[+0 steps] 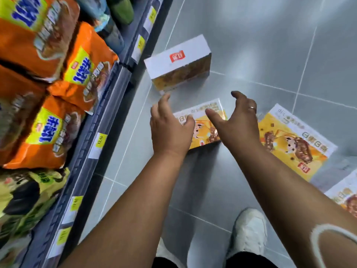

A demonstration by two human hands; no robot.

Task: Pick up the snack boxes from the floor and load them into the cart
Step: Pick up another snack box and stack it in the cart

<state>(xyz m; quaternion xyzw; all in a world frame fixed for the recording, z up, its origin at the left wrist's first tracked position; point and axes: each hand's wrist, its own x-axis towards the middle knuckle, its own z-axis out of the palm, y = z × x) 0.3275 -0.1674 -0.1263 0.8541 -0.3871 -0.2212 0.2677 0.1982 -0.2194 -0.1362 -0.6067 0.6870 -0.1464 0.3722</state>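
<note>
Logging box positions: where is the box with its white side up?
Head view: the white-topped box stands on the floor just beyond the left hand, beside the shelf base.

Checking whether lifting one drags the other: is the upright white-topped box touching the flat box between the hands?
Apart. The head view shows a strip of grey floor between the upright box and the flat box.
</note>
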